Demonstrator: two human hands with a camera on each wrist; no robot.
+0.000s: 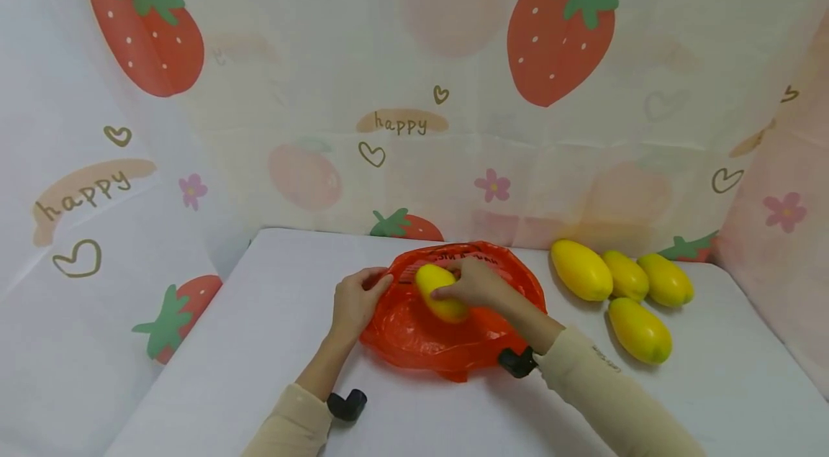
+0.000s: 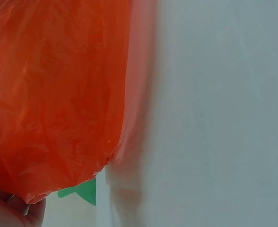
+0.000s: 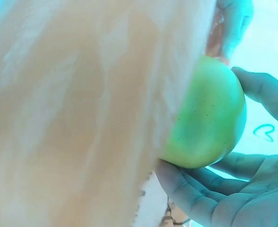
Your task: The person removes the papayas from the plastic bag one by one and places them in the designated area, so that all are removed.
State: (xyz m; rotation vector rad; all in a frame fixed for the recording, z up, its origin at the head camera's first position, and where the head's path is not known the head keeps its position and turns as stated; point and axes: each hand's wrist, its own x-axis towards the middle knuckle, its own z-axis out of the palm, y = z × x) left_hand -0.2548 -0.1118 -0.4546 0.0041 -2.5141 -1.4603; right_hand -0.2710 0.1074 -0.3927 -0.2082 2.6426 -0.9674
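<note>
A red plastic bag [image 1: 421,353] stands on the white table with its mouth spread wide. My left hand [image 1: 352,307] pinches the bag's left rim between thumb and fingers. In the left wrist view the side of the bag [image 2: 63,94] fills the left half, and the fingers of my left hand [image 2: 13,213] show at its lower edge. Over the bag's mouth, my right hand [image 1: 478,284] grips a yellow mango [image 1: 432,281]. The right wrist view shows fingers and thumb on either side of this mango [image 3: 210,113], part of it hidden behind the bag's wall.
Several more yellow mangoes lie to the right of the bag: a large one [image 1: 581,270] at the back, others [image 1: 624,275] beside it, and one nearer the front [image 1: 640,331]. A strawberry-print curtain [image 1: 414,68] hangs behind the table [image 1: 272,342].
</note>
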